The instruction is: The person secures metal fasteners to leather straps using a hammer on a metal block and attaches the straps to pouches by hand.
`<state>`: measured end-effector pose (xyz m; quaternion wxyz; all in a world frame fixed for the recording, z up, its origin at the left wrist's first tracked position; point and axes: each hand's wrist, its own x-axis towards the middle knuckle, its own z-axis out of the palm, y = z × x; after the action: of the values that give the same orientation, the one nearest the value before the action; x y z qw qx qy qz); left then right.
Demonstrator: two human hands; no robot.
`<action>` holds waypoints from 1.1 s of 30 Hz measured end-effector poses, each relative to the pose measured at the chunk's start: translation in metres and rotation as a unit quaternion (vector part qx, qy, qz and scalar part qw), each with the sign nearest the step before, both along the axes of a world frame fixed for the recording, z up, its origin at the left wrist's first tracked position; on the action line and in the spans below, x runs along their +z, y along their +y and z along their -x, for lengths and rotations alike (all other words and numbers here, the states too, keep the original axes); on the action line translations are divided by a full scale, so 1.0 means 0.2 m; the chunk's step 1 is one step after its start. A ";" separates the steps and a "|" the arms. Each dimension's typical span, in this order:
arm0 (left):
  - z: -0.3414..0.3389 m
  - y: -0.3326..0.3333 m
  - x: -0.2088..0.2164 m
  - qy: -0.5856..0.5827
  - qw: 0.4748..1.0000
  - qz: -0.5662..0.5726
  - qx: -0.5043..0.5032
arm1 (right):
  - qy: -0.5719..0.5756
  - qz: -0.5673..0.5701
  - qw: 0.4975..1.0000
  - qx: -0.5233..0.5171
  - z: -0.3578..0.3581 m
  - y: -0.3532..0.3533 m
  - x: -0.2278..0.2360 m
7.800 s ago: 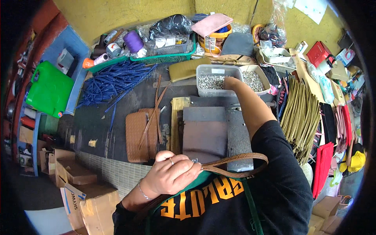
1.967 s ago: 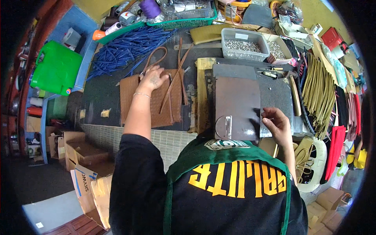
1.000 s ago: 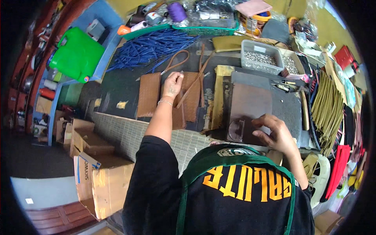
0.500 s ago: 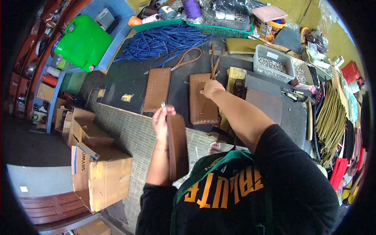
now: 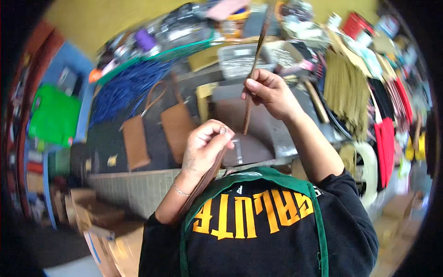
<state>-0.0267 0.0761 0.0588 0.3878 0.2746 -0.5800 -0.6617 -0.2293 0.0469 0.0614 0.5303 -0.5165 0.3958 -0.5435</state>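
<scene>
My left hand [image 5: 207, 147] is closed on a brown pouch [image 5: 205, 182], seen edge-on as it hangs along my forearm. A small metal ring or clasp shows at its fingertips. Pinched between thumb and fingers of my right hand [image 5: 274, 94] is a narrow brown strap [image 5: 260, 44], one end pointing up and away, the other hanging below the hand. Two similar brown pouches lie on the dark worktable, a left one [image 5: 136, 145] with a wrist loop [image 5: 154, 97] and a right one [image 5: 177, 127] with its own strap. The view is blurred by motion.
Blue strips [image 5: 131, 87] lie in a heap at the back left, before a green tray [image 5: 152, 53]. Clear tubs of small metal parts [image 5: 242, 60] stand at the back. Olive strips [image 5: 346, 87] hang at right; cardboard boxes [image 5: 124, 249] sit lower left.
My right hand has lifted the strap off the right pouch and brought it nearer. My left hand has raised its pouch toward the strap. The whole view has swung to the right.
</scene>
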 end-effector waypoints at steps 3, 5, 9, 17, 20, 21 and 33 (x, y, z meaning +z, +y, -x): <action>0.19 -0.02 0.00 0.003 0.999 -0.036 -0.029 | -0.062 -0.009 0.996 -0.065 0.13 0.13 -0.03; 0.30 -0.01 0.02 -0.024 0.994 -0.044 -0.095 | -0.127 -0.013 0.989 -0.078 0.19 0.20 -0.05; 0.37 -0.01 -0.03 -0.116 0.973 -0.028 -0.195 | -0.125 -0.006 0.987 -0.097 0.23 0.26 -0.09; 0.32 0.03 -0.01 -0.099 0.975 -0.087 -0.181 | -0.221 0.003 0.950 -0.221 0.30 0.19 -0.09; 0.29 0.02 -0.01 -0.106 0.976 -0.079 -0.171 | -0.198 0.020 0.958 -0.206 0.31 0.15 -0.07; 0.28 0.02 -0.01 -0.114 0.977 -0.070 -0.167 | -0.192 0.027 0.959 -0.206 0.30 0.14 -0.07; 0.23 0.04 0.02 -0.223 0.973 0.041 -0.050 | -0.206 0.047 0.964 -0.163 0.27 0.07 -0.08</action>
<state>-0.0722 0.0839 0.0633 0.2257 0.3695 -0.6917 -0.5780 -0.2826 0.0604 0.0444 0.4797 -0.3469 0.3305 -0.7350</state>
